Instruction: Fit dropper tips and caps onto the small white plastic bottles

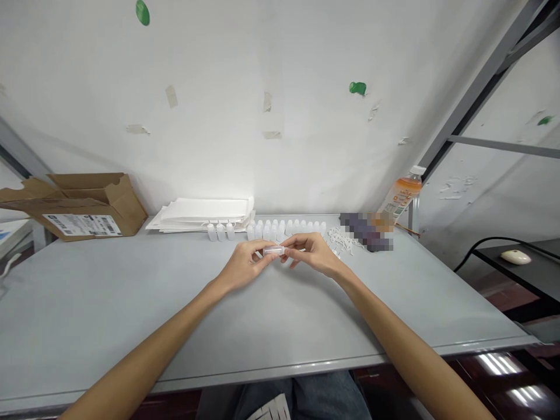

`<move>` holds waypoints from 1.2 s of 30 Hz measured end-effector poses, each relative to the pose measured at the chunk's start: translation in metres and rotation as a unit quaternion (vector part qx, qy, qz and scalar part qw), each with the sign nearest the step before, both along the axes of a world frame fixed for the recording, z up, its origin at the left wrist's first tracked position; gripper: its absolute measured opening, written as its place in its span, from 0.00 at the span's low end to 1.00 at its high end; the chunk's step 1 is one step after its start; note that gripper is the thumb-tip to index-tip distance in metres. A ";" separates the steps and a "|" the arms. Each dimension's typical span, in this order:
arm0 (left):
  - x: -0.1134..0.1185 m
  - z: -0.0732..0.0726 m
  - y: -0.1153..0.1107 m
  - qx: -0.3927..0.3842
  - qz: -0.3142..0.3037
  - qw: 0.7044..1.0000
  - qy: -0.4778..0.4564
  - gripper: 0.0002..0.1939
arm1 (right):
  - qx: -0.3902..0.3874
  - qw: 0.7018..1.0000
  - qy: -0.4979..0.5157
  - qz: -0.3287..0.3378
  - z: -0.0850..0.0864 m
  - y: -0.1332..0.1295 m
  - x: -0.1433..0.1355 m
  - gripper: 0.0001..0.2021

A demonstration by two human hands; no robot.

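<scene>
My left hand (245,263) holds a small translucent plastic bottle (273,250) on its side, pinched between thumb and fingers. At the bottle's right end, the thumb and fingertips of my right hand (311,254) close on its neck; any small part in that pinch is hidden. Just beyond my hands, several similar bottles (266,231) stand upright in rows. Further left are 3 bottles with white tops (220,231). A loose heap of small white plastic pieces (344,240) lies to the right of my right hand.
A stack of white sheets or envelopes (201,213) lies against the wall, with an open cardboard box (87,207) at far left. A blurred dark item (365,230) and an orange drink bottle (401,195) are at back right. The grey table's front edge (271,373) crosses below my forearms.
</scene>
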State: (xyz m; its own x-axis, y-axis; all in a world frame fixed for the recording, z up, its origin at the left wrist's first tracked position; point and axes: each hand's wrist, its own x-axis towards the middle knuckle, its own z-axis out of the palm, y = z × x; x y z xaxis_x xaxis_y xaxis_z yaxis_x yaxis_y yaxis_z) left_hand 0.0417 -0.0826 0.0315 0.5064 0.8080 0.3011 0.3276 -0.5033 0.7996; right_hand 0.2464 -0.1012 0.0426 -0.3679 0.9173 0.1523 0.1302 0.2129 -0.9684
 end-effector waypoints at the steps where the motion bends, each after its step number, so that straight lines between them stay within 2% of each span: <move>1: 0.000 0.000 0.000 0.017 0.003 1.000 0.007 0.15 | -0.002 1.000 0.001 0.003 0.000 0.000 0.000 0.16; 14: -0.005 -0.014 0.005 0.164 0.002 0.982 0.092 0.15 | 0.002 1.000 0.006 -0.026 -0.006 0.001 -0.003 0.17; 20: -0.009 -0.022 0.010 0.278 0.009 0.953 0.123 0.14 | -0.040 0.999 0.033 -0.016 -0.012 0.004 0.000 0.19; 24: -0.008 -0.024 0.012 0.323 0.020 0.935 0.143 0.15 | -0.046 0.998 0.039 -0.020 -0.015 0.006 0.000 0.19; 28: -0.006 -0.021 0.008 0.299 0.037 0.942 0.147 0.16 | -0.031 0.998 0.031 -0.039 -0.011 0.005 -0.002 0.18; 32: -0.005 -0.015 0.004 0.201 0.033 0.968 0.150 0.19 | -0.035 0.998 0.036 -0.031 0.000 0.002 0.000 0.18; 36: -0.006 -0.011 0.005 0.102 0.026 0.988 0.117 0.22 | -0.037 0.996 0.062 -0.060 0.007 0.002 0.006 0.19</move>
State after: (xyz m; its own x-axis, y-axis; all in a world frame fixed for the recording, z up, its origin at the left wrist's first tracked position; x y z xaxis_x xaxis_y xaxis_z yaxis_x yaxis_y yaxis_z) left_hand 0.0353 -0.0778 0.0208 0.5410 0.7695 0.3393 0.5213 -0.6235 0.5827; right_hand 0.2522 -0.0992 0.0496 -0.2370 0.9640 0.1204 0.0297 0.1310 -0.9909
